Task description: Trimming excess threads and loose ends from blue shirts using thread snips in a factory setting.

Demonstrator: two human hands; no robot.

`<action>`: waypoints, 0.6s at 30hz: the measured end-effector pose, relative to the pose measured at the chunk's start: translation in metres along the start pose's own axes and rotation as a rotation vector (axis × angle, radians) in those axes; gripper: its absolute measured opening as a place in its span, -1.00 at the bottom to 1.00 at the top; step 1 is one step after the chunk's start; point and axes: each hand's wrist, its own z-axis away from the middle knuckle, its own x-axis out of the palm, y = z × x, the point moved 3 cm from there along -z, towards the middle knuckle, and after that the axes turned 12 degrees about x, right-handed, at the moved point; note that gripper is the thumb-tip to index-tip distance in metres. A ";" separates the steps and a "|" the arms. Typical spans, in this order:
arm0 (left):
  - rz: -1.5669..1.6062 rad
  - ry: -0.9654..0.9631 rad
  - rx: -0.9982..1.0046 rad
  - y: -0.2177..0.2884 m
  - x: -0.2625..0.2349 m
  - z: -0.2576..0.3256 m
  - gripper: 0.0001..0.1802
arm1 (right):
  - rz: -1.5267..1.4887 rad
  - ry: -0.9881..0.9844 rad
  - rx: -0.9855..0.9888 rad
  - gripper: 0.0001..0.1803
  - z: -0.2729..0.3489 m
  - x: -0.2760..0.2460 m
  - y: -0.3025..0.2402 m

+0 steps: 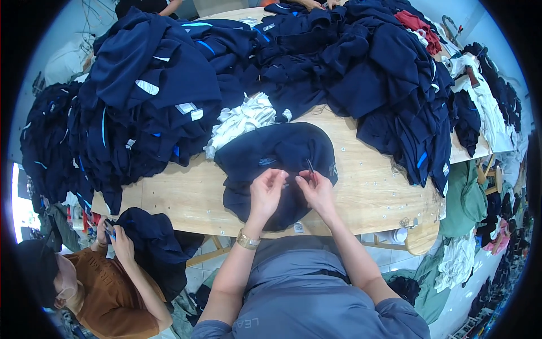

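A dark navy garment (276,148) lies bunched on the wooden table right before me, and both my hands are over it. My left hand (267,194) has thumb and fingertips pinched together above the cloth; what they hold, if anything, is too small to make out. Close beside it, my right hand (318,195) is closed around small dark thread snips (310,166), whose tip points away from me. A little gap separates the two hands.
Big heaps of navy garments (164,62) cover the table's far side, with a white cloth bundle (248,117) among them. The table's wooden top (389,198) curves at the near right. To the left, a co-worker in a brown shirt (116,285) handles another dark garment (148,234).
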 end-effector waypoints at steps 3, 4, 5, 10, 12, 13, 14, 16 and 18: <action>-0.278 0.084 0.105 0.008 -0.010 0.001 -0.79 | 0.087 0.034 -0.024 -0.72 -0.005 0.006 0.007; -0.406 0.098 0.161 0.011 -0.014 0.002 -0.83 | 0.149 0.041 -0.050 -0.72 -0.007 0.008 0.006; -0.406 0.097 0.166 0.013 -0.015 0.003 -0.83 | 0.181 0.022 -0.099 -0.76 -0.009 0.010 0.004; -0.272 0.102 0.266 0.032 -0.017 0.000 -0.89 | -0.470 -0.259 -0.051 -0.90 0.003 -0.008 -0.041; -0.261 0.088 0.328 0.049 -0.017 -0.002 -0.86 | -0.749 -0.486 0.004 -0.89 0.016 -0.027 -0.067; -0.229 0.105 0.403 0.059 -0.016 -0.003 -0.84 | -0.745 -0.478 0.002 -0.89 0.021 -0.039 -0.076; -0.167 0.113 0.435 0.065 -0.014 -0.005 -0.85 | -0.863 -0.658 0.009 -0.87 0.026 -0.047 -0.086; -0.048 0.072 0.491 0.082 -0.006 -0.005 -0.83 | -0.971 -0.822 0.006 -0.86 0.028 -0.059 -0.094; -0.037 -0.107 0.597 0.103 0.004 -0.004 -0.80 | -0.887 -0.934 0.030 -0.77 0.026 -0.062 -0.096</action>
